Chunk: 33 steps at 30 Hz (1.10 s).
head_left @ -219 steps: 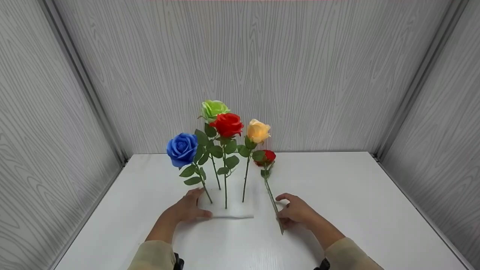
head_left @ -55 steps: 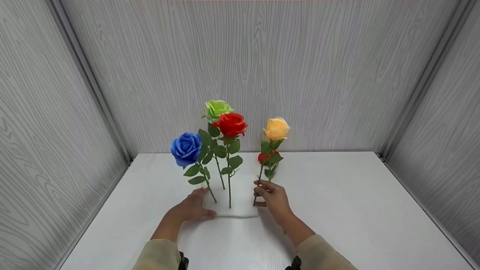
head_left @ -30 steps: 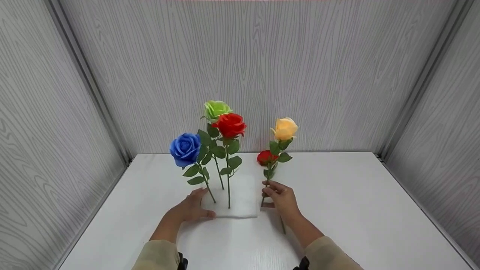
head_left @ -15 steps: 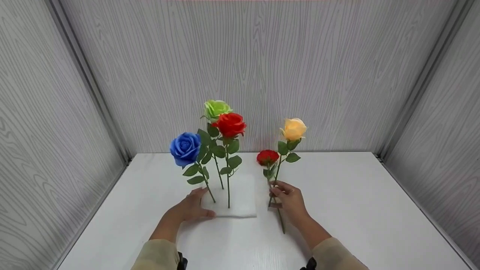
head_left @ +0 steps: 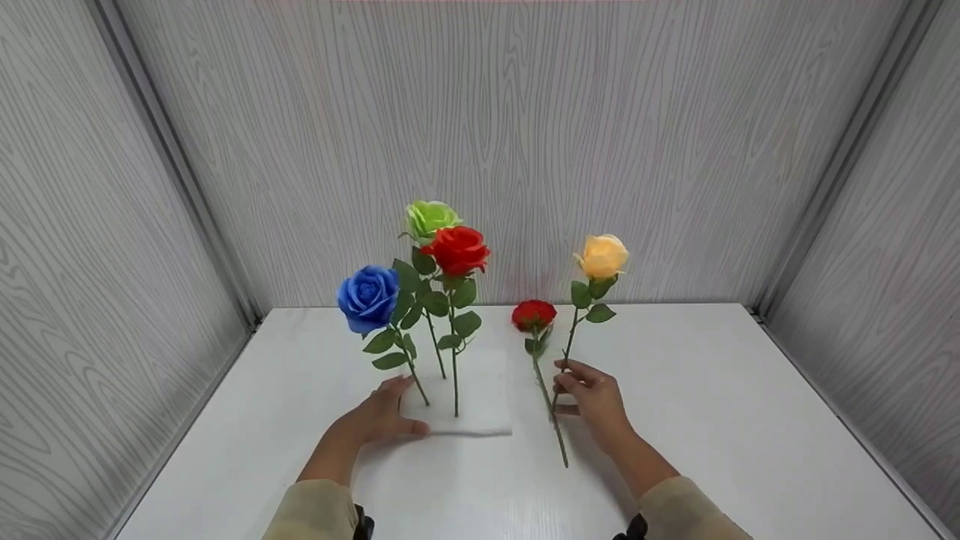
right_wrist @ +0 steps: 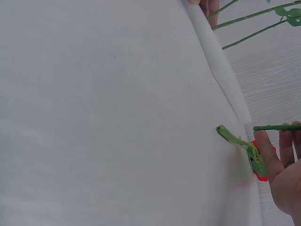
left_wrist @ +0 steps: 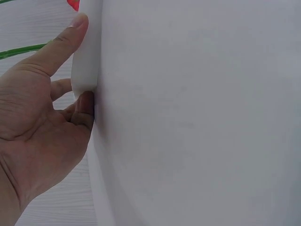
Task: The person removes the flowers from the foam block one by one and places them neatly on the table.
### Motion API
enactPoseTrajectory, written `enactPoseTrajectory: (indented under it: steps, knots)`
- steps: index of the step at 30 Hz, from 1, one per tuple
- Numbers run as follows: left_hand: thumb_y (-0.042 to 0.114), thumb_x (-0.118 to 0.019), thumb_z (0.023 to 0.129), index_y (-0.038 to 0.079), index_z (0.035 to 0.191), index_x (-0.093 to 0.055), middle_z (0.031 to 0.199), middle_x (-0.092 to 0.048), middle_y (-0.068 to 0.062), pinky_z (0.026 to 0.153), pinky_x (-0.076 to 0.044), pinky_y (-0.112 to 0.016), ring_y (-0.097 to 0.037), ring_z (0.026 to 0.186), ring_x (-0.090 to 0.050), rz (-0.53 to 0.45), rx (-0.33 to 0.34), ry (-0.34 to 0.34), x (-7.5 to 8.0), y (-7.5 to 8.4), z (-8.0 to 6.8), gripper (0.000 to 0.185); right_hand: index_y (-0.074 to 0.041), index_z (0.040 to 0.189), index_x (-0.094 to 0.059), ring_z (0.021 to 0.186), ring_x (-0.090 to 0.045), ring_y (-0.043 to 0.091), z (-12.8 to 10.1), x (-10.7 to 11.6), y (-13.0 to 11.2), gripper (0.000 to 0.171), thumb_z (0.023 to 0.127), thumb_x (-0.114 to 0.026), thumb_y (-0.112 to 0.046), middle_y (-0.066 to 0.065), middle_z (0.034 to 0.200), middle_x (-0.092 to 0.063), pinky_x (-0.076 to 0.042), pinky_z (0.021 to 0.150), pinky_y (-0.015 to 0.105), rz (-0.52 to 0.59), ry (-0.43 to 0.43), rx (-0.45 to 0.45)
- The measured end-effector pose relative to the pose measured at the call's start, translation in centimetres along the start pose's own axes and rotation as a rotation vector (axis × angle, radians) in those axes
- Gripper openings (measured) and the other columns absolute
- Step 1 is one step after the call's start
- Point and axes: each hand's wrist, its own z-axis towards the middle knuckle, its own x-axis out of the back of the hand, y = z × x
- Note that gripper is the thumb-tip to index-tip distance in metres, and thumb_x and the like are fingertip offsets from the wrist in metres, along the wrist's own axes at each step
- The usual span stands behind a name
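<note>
Yellow rose (head_left: 602, 256) stands upright in the head view, its stem pinched low down by the right hand (head_left: 592, 401); the long axis runs up and slightly away to the right from the fingers, bloom well above them. A small red rose (head_left: 534, 315) lies on the table (head_left: 750, 420) just left of that hand, its stem passing close by the fingers toward the person. Left of it, the left hand (head_left: 382, 416) rests relaxed, with straight fingers, against the left edge of the white foam block (head_left: 480, 409), in which the blue (head_left: 367, 297), green (head_left: 429, 217) and red (head_left: 455, 250) roses stand. The right hand is nearer the yellow rose; the block lies between the hands.

Left wrist view: thumb (left_wrist: 61, 44) and fingertips touch the block's side (left_wrist: 87, 56).

Right wrist view: fingers (right_wrist: 265, 148) curl round a green stem (right_wrist: 275, 127) pointing away to the left.
</note>
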Motion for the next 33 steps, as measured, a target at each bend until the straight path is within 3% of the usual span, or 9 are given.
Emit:
enactPoseTrajectory:
  steps: [28,33]
  knots:
    - [0.047,-0.093,0.085,-0.002,0.167,-0.033,0.175,-0.028,-0.031,0.133,-0.028,-0.065,-0.053,0.163,-0.028,-0.023,0.012,-0.002,0.0,-0.2,0.0,0.113,-0.001,0.142,-0.069,0.104,-0.078,0.023,-0.2,3.9,0.8,0.036,0.107,-0.067,-0.007,0.006,0.106,-0.075,-0.069,0.08,0.04,-0.003,0.032,-0.014]
    - [0.045,-0.092,0.086,-0.001,0.167,-0.034,0.176,-0.027,-0.03,0.133,-0.027,-0.065,-0.052,0.164,-0.027,-0.025,0.023,-0.002,0.0,0.1,0.0,0.111,-0.003,0.141,-0.07,0.104,-0.077,0.021,-0.3,4.5,0.6,0.034,0.108,-0.066,-0.008,0.009,0.111,-0.074,-0.069,0.081,0.041,-0.032,0.037,-0.008]
